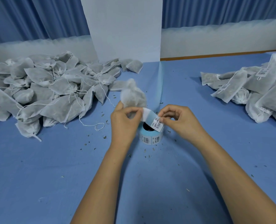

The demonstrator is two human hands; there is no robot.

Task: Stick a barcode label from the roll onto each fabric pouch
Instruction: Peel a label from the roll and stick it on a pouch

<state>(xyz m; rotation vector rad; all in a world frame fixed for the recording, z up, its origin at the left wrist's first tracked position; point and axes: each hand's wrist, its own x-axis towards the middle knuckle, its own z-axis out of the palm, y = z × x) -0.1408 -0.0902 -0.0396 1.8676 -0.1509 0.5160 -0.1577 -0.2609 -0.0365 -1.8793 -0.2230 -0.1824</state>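
Observation:
The roll of barcode labels [151,138] stands on the blue table in front of me. Its loose backing strip [148,116] rises between my hands. My left hand [123,122] grips a white fabric pouch [133,95] and pinches the strip's free end. My right hand [176,120] pinches a barcode label [158,124] at the strip's lower part, just above the roll. A big pile of unlabelled pouches [45,89] lies at the left. A smaller pile of labelled pouches [253,89] lies at the right.
A white pillar [126,29] stands at the table's far edge, with blue curtains [37,16] behind. Small dried herb crumbs [105,137] are scattered on the blue table cover [53,167] around the roll. Loose drawstrings [93,125] trail from the left pile.

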